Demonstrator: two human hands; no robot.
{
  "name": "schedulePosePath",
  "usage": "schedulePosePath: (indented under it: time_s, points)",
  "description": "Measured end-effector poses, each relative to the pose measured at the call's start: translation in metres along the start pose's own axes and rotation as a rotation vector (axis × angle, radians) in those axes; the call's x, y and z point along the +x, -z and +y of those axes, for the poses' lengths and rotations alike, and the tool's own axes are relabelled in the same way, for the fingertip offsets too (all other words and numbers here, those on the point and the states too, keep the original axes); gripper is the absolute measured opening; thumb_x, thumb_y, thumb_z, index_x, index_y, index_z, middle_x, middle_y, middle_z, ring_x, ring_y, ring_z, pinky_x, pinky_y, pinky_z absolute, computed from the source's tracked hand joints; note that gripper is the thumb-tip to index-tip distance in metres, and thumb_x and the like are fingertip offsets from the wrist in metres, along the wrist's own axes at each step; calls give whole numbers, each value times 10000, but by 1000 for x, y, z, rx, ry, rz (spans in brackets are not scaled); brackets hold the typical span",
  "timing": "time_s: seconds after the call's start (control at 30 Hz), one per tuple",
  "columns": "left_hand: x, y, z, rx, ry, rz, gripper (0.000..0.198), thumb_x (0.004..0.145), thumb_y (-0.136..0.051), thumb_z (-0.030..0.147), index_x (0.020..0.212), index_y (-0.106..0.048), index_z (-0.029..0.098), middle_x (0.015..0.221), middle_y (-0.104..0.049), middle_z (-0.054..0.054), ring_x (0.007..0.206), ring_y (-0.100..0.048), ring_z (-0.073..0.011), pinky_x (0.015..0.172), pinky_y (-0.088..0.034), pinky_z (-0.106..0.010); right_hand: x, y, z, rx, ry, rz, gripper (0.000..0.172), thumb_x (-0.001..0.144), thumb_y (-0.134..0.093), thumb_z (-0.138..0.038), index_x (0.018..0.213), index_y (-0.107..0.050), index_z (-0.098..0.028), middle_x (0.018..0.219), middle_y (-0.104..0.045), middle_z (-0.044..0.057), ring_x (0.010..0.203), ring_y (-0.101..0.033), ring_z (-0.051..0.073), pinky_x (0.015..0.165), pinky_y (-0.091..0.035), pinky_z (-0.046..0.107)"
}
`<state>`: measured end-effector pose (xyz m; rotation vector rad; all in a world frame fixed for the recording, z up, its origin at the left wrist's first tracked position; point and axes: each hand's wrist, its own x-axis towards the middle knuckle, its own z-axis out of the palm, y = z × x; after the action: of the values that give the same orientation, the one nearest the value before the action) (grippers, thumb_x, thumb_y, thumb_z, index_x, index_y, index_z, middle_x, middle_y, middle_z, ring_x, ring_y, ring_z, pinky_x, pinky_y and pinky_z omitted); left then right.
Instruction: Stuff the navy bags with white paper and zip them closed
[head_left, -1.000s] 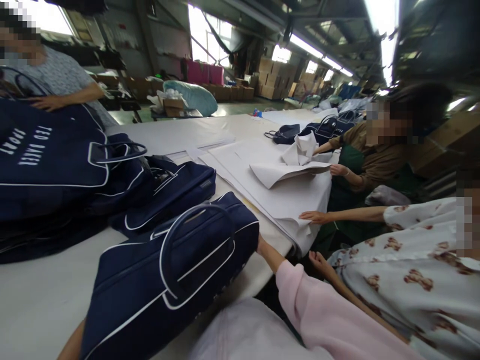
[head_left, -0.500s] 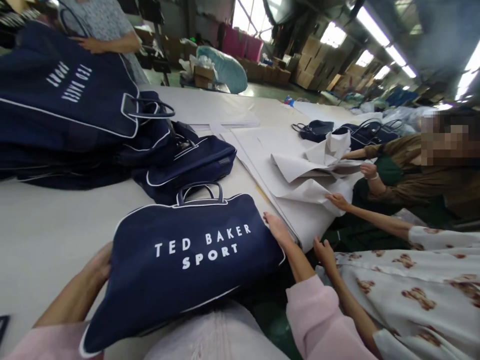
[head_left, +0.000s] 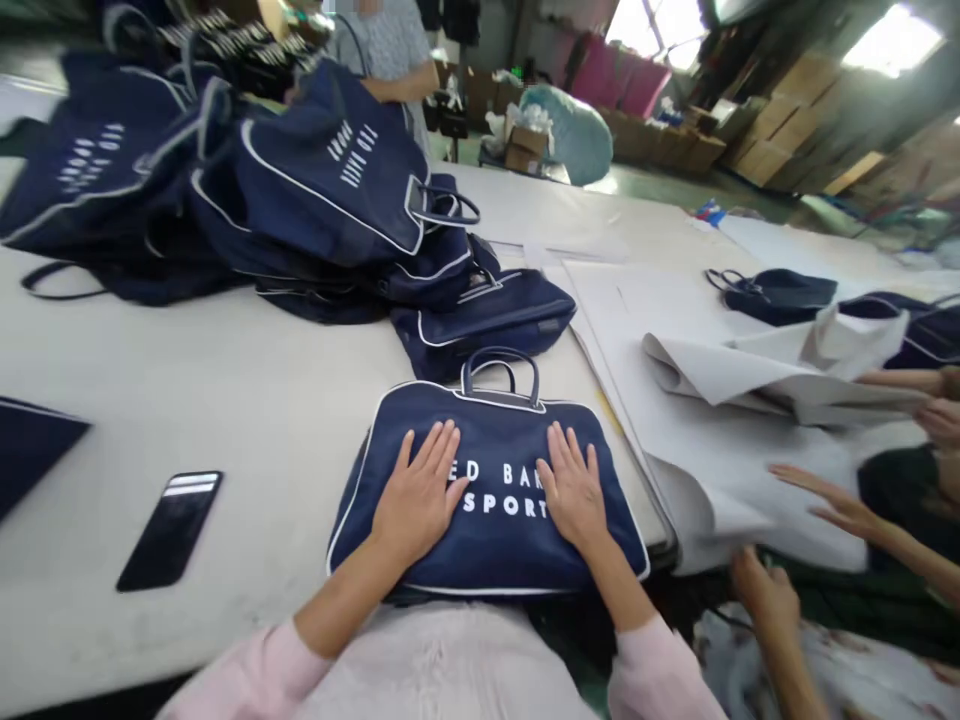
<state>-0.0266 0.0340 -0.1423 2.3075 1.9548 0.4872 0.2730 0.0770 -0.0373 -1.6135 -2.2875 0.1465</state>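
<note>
though pressure is unclear, navy bag (head_left: 499, 545) lies under spread fingers (head_left: 444, 447).

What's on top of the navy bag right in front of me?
Your left hand and right hand lie flat on the navy bag. Parts of its white lettering show between them; letters and fabric beneath are covered.

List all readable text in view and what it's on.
"ED BAK": upper line, navy bag with white piping in front; left hand and right hand cover its ends.
"SPORT": lower line, same bag.
Too blurred to read reliably: white lettering on the navy piled bag and the navy upper-left bag.
</note>
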Motion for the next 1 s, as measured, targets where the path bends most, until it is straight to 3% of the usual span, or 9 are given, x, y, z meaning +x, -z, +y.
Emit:
schedulePosePath:
  time_s: [0.13,0.23,0.33,0.4,0.5,0.57,0.77,0.87,1.0]
  points:
    - [12,12,-1,21,64,-34,557,1009,-328,422,1467,-389,112,1552,-325,-111,1458,-268,-263,1205,-188,-576,42,-43,-17,-22,125,-13,562,997,-286,-494,1493,-385,-247,1461,-478,120,1406,-372,310,1110,-320,612]
    - [16,44,9,-15,89,-13,531,971,-438,457,1376,-526,124,1505,-407,-157,1422,-326,-339,1171,-232,-627,61,-29,-43,-80,235,61,568,1008,-274,-442,1537,-284,-237,1492,-437,125,1427,-329,334,1128,-209,679]
    - [15,55,12,-45,63,124,531,976,-429,453,1428,-468,177,1551,-343,-117,1463,-230,-331,1194,-166,-620,62,-27,-62,-79,232,338,580,1009,-274,-389,1560,-214,-218,1574,-293,110,1474,-202,345,1166,-112,659]
    - [11,41,0,-47,111,167,543,996,-372,452,1474,-395,195,1557,-341,-85,1473,-216,-290,1212,-136,-587,54,-56,-61,-52,209,407,616,1010,-245,-391,1576,-115,-188,1592,-238,134,1480,-176,352,1160,-138,659]
    - [4,9,-31,-45,303,138,608,994,-341,497,1503,-332,166,1558,-338,-87,1465,-241,-281,1203,-173,-571,42,-121,-35,-34,150,-43,652,1004,-164,-484,1563,-183,-149,1532,-358,170,1445,-280,353,1116,-223,679]
    - [2,-3,-50,-42,372,120,639,992,-326,505,1509,-309,129,1573,-296,-102,1467,-228,-288,1190,-198,-575,40,-145,-17,-76,73,-182,657,997,-171,-510,1543,-260,-155,1545,-346,133,1458,-260,324,1148,-175,652]
    - [-2,-10,-76,-80,414,98,649,988,-302,473,1498,-327,73,1556,-320,-151,1389,-334,-407,1107,-297,-620,19,-110,-32,-64,36,15,583,1019,-265,-399,1557,-202,-183,1592,-247,104,1495,-163,246,1194,-139,565]
    - [-4,-26,-93,-249,390,136,738,971,-238,544,1500,-289,32,1571,-276,-180,1416,-321,-348,1161,-299,-515,2,-113,-37,-95,19,-91,548,1024,-277,-372,1538,-273,-184,1580,-281,89,1480,-220,226,1207,-147,512]
    - [0,-47,-134,-509,494,5,881,892,-229,721,1525,-235,109,1577,-292,-116,1435,-316,-277,1204,-253,-425,-9,-117,6,-77,-204,-114,527,1002,-352,-383,1486,-392,-178,1587,-265,75,1484,-204,240,1211,-105,512]
